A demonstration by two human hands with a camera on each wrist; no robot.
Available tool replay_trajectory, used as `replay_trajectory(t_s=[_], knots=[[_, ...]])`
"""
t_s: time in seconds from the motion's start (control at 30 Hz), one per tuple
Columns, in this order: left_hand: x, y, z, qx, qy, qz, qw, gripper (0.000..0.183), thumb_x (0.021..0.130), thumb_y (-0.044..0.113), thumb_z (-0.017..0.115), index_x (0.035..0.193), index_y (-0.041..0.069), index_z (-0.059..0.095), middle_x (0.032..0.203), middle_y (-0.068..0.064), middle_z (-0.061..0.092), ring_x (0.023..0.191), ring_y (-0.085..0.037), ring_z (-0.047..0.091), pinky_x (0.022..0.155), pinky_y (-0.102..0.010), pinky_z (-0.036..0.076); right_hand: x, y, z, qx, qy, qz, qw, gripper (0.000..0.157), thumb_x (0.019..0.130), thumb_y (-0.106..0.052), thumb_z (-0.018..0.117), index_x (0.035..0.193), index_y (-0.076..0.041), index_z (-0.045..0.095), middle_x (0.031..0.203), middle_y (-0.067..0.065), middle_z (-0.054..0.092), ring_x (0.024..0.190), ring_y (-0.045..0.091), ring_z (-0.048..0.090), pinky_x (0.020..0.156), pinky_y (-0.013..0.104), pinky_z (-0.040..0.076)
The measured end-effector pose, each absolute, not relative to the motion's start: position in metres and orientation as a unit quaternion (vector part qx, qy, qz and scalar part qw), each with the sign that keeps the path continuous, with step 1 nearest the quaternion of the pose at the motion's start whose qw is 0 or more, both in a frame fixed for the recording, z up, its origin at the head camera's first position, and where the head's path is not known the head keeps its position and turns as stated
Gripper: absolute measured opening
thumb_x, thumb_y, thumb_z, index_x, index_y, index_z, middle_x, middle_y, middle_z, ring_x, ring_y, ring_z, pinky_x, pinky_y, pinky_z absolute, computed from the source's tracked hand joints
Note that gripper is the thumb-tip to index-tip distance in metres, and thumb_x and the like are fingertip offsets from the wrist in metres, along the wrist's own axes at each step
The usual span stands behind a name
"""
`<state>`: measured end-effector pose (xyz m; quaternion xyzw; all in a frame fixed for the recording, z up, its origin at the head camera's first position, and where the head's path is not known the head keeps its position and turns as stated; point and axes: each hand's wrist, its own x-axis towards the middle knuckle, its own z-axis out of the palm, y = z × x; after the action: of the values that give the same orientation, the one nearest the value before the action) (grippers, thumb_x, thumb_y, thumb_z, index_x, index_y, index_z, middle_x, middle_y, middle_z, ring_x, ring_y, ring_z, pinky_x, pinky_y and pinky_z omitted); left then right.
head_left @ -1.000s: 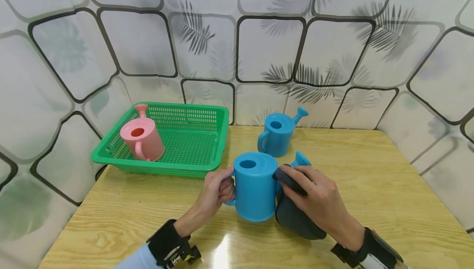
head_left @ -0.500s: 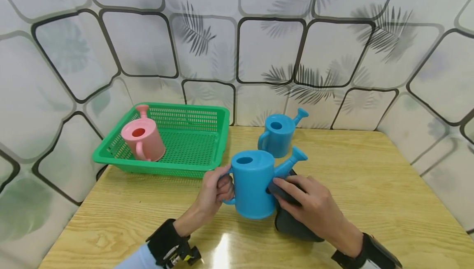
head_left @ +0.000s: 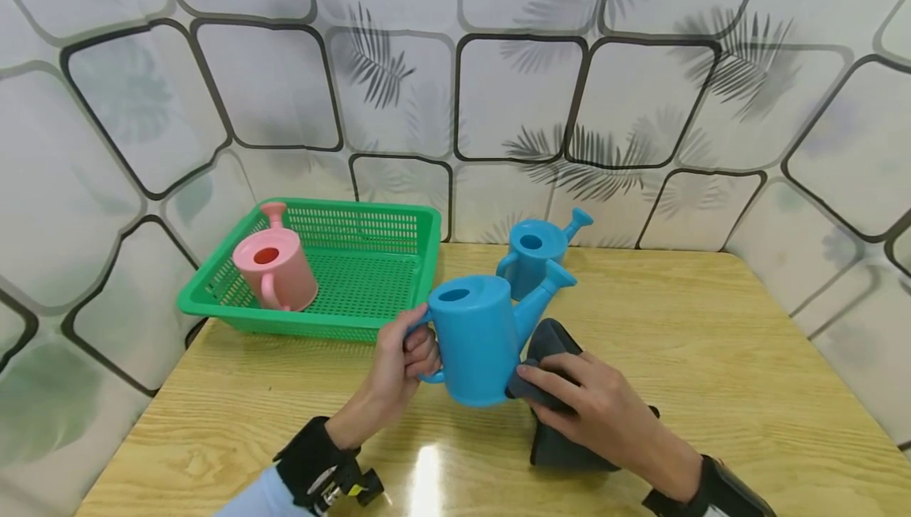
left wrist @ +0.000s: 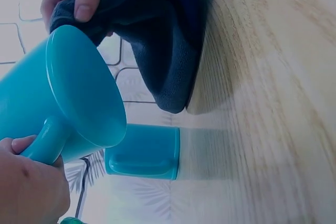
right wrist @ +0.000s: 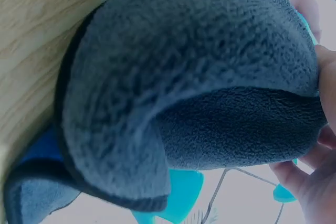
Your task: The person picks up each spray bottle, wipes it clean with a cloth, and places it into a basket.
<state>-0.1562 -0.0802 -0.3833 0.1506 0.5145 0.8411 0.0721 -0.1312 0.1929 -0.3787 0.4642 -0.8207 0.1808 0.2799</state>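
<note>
A blue watering can is held up over the table, tilted slightly, its spout pointing right and away. My left hand grips it by the handle, fingers curled round. In the left wrist view the can's round base faces the camera. My right hand pinches a dark grey cloth against the can's lower right side, below the spout. The rest of the cloth hangs down to the table. In the right wrist view the fleecy cloth covers most of the can.
Behind the held can stands a second blue watering can on the wooden table. At the back left is a green basket with a pink watering can in it. A patterned wall encloses the table.
My left hand has lifted the watering can a little and moved it left, and its spout has swung into fuller view. My right hand has slid the cloth down to the can's lower side.
</note>
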Motion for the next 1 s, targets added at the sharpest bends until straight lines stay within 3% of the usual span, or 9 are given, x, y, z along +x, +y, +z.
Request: replay_trajectory(t_s=[0.13, 0.5, 1.0], knots=[[-0.156, -0.081, -0.385, 0.144, 0.513, 0.843, 0.079, 0.050, 0.105, 0.026, 0.034, 0.056, 0.017, 0.025, 0.046, 0.006, 0.023, 0.040, -0.010, 0.024, 0.047, -0.022, 0.033, -0.132, 0.197, -0.374, 0.445, -0.827, 0.181, 0.293, 0.047, 0.099, -0.044, 0.043, 0.119, -0.010, 0.068, 0.097, 0.013, 0.067, 0.078, 0.024, 0.065, 0.058, 0.043, 0.060], [-0.153, -0.074, -0.395, 0.149, 0.493, 0.849, 0.117, 0.051, 0.104, 0.024, 0.038, 0.054, 0.018, 0.027, 0.045, 0.006, 0.023, 0.037, -0.008, 0.024, 0.044, -0.022, 0.030, -0.144, 0.206, -0.359, 0.362, -0.808, 0.217, 0.410, 0.048, 0.098, -0.040, 0.053, 0.119, 0.000, 0.066, 0.094, 0.020, 0.065, 0.078, 0.031, 0.067, 0.059, 0.047, 0.060], [-0.152, -0.070, -0.394, 0.150, 0.501, 0.845, 0.114, 0.052, 0.103, 0.027, 0.039, 0.054, 0.017, 0.026, 0.045, 0.007, 0.024, 0.038, -0.009, 0.024, 0.045, -0.021, 0.032, -0.146, 0.202, -0.362, 0.366, -0.815, 0.215, 0.394, 0.047, 0.098, -0.039, 0.050, 0.119, -0.001, 0.068, 0.093, 0.020, 0.063, 0.078, 0.030, 0.066, 0.057, 0.046, 0.059]])
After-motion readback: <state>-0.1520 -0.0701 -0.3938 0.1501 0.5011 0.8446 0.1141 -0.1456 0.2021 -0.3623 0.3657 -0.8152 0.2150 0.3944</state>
